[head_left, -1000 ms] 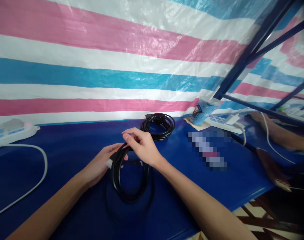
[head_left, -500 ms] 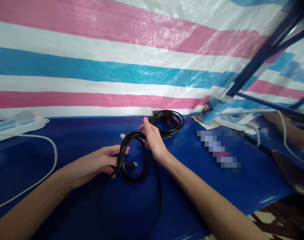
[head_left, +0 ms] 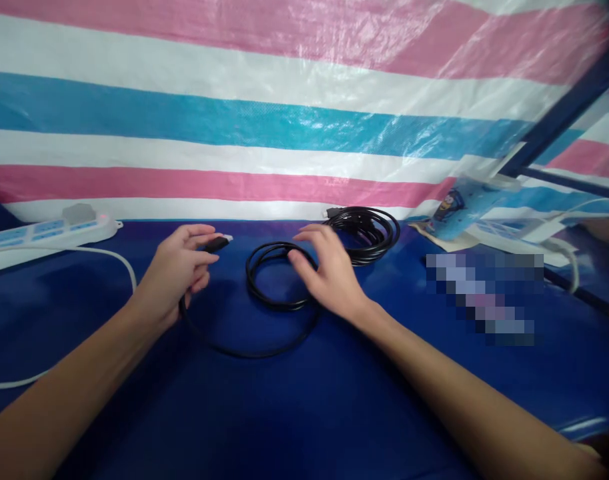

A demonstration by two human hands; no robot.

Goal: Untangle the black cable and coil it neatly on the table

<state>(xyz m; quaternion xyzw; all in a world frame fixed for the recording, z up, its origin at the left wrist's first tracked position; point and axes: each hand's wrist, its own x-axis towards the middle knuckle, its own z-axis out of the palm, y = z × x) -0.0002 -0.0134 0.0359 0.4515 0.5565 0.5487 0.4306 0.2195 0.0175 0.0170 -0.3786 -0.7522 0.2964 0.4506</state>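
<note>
- Toward the table (head_left: 234,413)'s back edge, the left hand (head_left: 171,275) pinches a black cable plug (head_left: 217,245), leaving its tip exposed.
- The right hand (head_left: 333,275), loosely open, covers the cable loops (head_left: 284,307), seemingly steadying them.
- Behind it lies another coil (head_left: 371,255).

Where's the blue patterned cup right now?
In the head view, the blue patterned cup is at the right, near the striped plastic sheet, beyond the right hand.
</note>
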